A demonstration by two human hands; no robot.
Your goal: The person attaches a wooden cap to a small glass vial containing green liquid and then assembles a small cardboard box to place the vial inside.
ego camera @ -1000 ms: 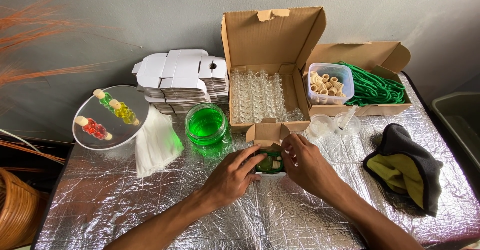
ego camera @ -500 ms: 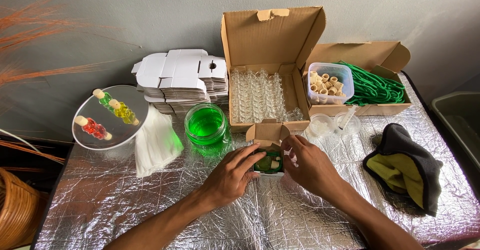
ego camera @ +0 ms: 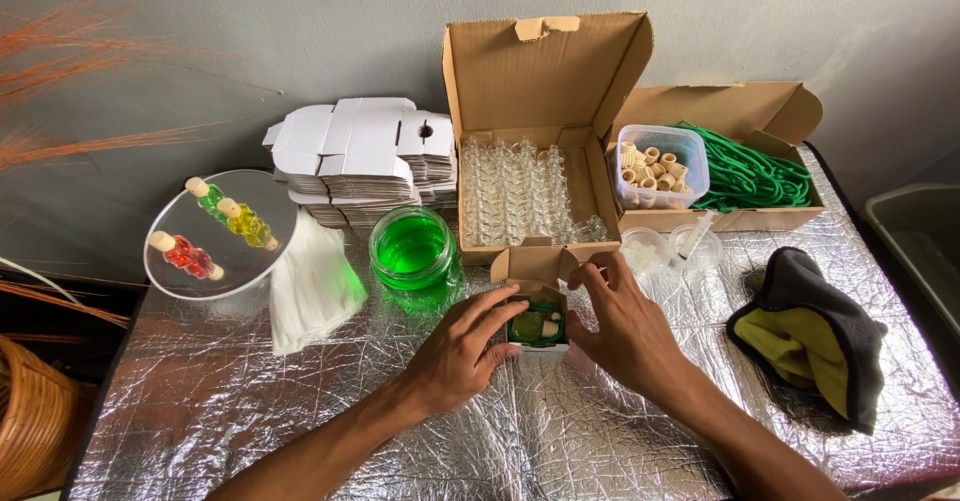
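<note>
**A:** What do I have in front of me?

**B:** I see my left hand [ego camera: 462, 353] and right hand [ego camera: 622, 329] on either side of a small open box [ego camera: 537, 313] that sits on the foil-covered table [ego camera: 250, 411], just in front of the big cardboard box [ego camera: 530, 141] of clear glass bottles [ego camera: 520, 193].

**A:** And the fingers?

**B:** My left fingers are curled against the small box's left wall, the thumb at its front corner. My right fingers are bent at its right wall and lid flap. Inside the box lies a little bottle [ego camera: 536, 325] of green liquid with a cork.

**A:** What is around it?

**B:** A jar of green liquid [ego camera: 413, 249] stands just left of the small box, a white cloth [ego camera: 312, 283] beyond that. A dark cloth with yellow lining [ego camera: 812, 333] lies well to the right.
</note>
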